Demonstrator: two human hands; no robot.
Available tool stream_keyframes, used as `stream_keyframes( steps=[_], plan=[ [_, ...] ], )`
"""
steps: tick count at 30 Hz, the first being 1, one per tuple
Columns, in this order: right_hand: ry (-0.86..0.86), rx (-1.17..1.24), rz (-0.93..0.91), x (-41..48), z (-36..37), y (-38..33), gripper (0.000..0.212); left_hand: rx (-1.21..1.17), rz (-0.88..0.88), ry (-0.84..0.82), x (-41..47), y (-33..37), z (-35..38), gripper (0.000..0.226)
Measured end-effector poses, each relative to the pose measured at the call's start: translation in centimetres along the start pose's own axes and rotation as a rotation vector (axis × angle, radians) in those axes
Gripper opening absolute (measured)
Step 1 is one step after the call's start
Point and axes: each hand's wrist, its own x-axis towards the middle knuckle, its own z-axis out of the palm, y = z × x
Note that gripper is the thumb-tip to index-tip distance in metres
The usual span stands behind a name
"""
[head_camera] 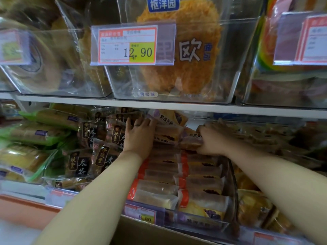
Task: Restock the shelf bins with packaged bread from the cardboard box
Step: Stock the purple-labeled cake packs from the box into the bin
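White shelf board (177, 106) — clear bins (235, 55) of packaged bread (177, 53) atop.

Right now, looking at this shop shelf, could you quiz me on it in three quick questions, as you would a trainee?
1. True or false: the left hand and the right hand both reach into the clear bin that holds the orange floss bread.
2. Multiple choice: the price tag on that bin reads A) 8.80, B) 12.90, C) 19.90.
3. Short answer: which hand curls its fingers round a purple-labelled bread pack?

Key:
1. False. Both reach below it, among the packs underneath.
2. B.
3. The right hand. The left lies flat with its fingers straight.
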Motion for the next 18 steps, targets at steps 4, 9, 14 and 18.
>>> stream_keyframes(
  steps=[4, 9, 14, 18],
  plan=[
    [0.059, -0.099, -0.061, -0.6, 0.0, -0.6, 0.040, -0.019, -0.061, 0.112, 0.2, -0.1, 0.0, 0.034],
    [0.085, -0.061, -0.069, -1.0, 0.2, -0.5, 0.009, -0.031, -0.061, 0.119, 0.8, 0.4, -0.4, 0.031],
    [0.177, 0.141, -0.096, -2.0, 0.3, 0.3, 0.029, -0.026, 0.024, -0.002, -0.2, 0.9, 0.4, 0.050],
    [0.291, 0.035, -0.179, -2.7, -0.5, 0.0, 0.013, 0.064, 0.048, -0.104, -0.5, 1.5, -0.2, 0.048]
  ],
)
